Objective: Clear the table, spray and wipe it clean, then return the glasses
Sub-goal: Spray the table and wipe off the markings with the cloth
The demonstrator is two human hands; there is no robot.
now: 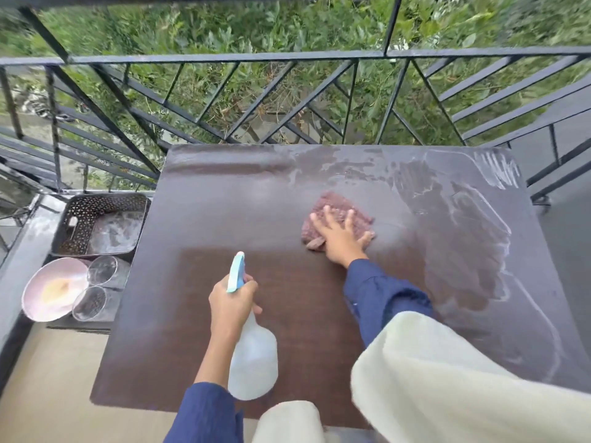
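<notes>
The dark brown table (224,219) fills the middle of the view, with wet streaks and foam across its right half. My right hand (340,235) presses flat, fingers spread, on a pinkish-brown cloth (339,204) near the table's centre. My left hand (232,302) grips the neck of a white spray bottle (252,362) with a light blue trigger head, held above the table's near edge. Two clear glasses (104,270) (91,303) stand on a low surface left of the table.
Left of the table sit a dotted metal tray (80,225) and a pink bowl (52,290) beside the glasses. A black metal railing (287,55) runs behind the table with greenery beyond. A pale scarf (463,378) hangs over my right arm.
</notes>
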